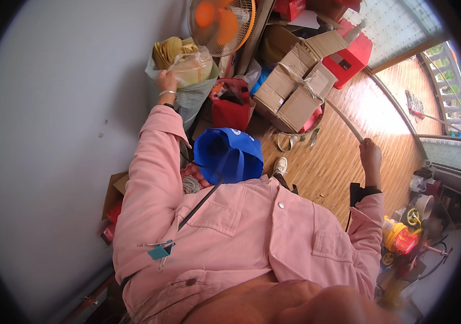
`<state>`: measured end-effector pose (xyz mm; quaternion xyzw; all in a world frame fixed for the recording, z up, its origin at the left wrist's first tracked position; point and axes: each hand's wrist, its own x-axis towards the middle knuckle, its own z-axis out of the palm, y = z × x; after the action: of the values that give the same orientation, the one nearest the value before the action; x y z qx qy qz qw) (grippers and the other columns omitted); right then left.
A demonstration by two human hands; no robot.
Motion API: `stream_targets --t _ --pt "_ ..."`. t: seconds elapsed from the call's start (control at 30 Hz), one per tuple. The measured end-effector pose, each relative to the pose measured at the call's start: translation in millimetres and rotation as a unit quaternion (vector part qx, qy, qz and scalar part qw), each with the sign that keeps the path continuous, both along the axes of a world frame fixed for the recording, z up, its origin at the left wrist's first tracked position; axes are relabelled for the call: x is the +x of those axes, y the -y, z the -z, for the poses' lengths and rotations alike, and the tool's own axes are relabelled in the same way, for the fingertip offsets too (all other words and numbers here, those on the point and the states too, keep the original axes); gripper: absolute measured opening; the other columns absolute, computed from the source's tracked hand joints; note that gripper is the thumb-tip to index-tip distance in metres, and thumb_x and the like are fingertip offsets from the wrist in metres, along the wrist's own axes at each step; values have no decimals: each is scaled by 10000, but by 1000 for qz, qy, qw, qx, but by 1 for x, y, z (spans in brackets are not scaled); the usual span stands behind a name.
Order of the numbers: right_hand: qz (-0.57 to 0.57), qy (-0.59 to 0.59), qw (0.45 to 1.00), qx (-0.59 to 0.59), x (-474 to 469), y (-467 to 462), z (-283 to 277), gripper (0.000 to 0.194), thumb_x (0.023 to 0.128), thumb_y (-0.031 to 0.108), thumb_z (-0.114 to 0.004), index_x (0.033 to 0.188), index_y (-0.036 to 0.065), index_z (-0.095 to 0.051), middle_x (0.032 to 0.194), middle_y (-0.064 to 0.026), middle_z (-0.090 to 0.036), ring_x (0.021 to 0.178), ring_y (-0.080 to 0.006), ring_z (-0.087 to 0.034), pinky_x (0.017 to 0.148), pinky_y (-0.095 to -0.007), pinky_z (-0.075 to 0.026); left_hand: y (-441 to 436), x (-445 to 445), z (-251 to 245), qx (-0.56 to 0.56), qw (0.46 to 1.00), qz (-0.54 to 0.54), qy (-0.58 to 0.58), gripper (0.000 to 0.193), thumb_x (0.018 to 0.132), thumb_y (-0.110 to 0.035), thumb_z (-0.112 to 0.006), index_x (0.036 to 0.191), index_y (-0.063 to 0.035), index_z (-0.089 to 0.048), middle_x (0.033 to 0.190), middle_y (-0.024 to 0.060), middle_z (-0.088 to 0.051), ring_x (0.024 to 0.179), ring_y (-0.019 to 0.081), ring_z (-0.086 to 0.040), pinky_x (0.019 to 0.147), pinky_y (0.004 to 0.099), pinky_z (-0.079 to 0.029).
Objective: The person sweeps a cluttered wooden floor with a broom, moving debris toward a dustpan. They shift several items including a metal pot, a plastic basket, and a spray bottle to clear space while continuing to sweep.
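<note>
My left hand (167,82), with a bracelet at the wrist, pinches the clear plastic at the near rim of a pale woven sack (195,97). Yellow cloth (171,52) and a clear plastic bag (193,69) fill the sack's top. Out to the right, my right hand (371,153) is closed around the end of a long, thin, pale stick (346,119). Its far end reaches a bundle of flattened cardboard boxes (289,91) tied with cord; whether it touches them I cannot tell. An upright blue tote bag (230,156) stands between my arms, close to my body.
An orange-bladed fan (222,26) stands behind the sack, beside a red bag (232,107). Past the cardboard are a red plastic stool (350,54) and an open carton (283,40). My shoe (280,165) is on the wood-look floor. Clutter with a yellow-and-red container (400,237) lies right.
</note>
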<state>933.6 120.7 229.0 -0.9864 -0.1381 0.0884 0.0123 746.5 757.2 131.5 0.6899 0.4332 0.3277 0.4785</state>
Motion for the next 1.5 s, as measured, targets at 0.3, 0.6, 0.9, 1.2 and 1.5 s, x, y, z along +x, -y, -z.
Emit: stream_targets --t 0.3,0.6,0.9,1.2,1.5 --pt "11 5 1000 24 -8 7 7 171 812 187 -562 903 43 -553 808 -164 -617 795 -342 -588 678 -447 -463 -61 57 -29 43 998 -45 23 198 792 -153 -507 764 38 -549 755 122 -592 591 165 -547 521 301 -446" --pt "30 -11 999 -25 -21 16 4 174 843 204 -514 948 71 -553 803 -129 -617 770 -311 -604 651 -430 -475 -40 92 30 -57 995 38 -68 148 817 -119 -551 873 19 -546 855 107 -600 759 137 -553 686 267 -445" --pt "61 -25 984 -168 20 102 49 205 882 190 -424 945 70 -578 809 -105 -645 758 -266 -633 619 -397 -491 41 2 2 105 983 141 -46 413 836 -111 -567 1215 -28 -423 1230 111 -401 937 199 -564 760 310 -500" --pt "126 -138 982 -9 31 288 78 327 890 321 -456 1180 182 -515 882 -163 -628 776 -334 -607 675 -445 -464 201 -203 -7 -117 967 -62 -216 238 844 -121 -547 1068 -42 -529 877 62 -594 698 147 -571 632 266 -504" --pt "170 -351 884 259 91 327 243 331 905 254 -418 1207 135 -484 868 -171 -608 744 -295 -596 646 -407 -469 397 -66 -30 -243 891 213 -320 181 863 -138 -558 1000 -21 -571 864 66 -615 732 125 -602 628 226 -505"
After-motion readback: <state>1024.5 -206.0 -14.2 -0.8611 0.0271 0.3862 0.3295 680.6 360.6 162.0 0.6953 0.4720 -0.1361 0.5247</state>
